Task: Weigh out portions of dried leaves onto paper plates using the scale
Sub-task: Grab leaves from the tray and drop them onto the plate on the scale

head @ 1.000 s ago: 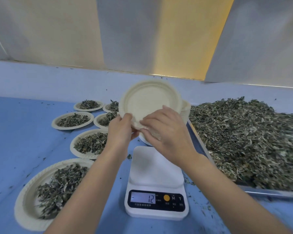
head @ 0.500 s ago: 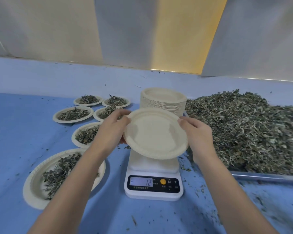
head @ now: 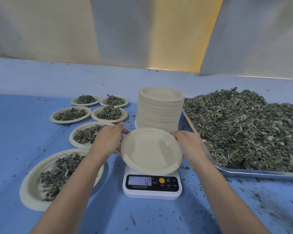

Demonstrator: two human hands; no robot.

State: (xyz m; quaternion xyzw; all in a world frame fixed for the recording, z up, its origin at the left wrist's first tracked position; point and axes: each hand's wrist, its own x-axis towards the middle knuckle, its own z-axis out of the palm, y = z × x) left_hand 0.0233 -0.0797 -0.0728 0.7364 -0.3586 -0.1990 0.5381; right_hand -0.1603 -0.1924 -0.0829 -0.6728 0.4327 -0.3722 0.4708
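One empty paper plate (head: 150,151), gripped at opposite edges by left hand (head: 108,141) and right hand (head: 188,144), fingers curled round the rim, tilted over the platform of one white digital scale (head: 152,188); contact with the platform impossible to tell. Display showing 12. Just behind, one tall stack of paper plates (head: 161,108). To the left, six filled plates (head: 30,186) on the blue table (head: 24,132), each with a leaf portion. To the right, one metal tray (head: 260,173) heaped with dried leaves (head: 243,129).

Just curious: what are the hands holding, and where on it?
One empty paper plate, over the scale: left hand grips its left rim, right hand its right rim.
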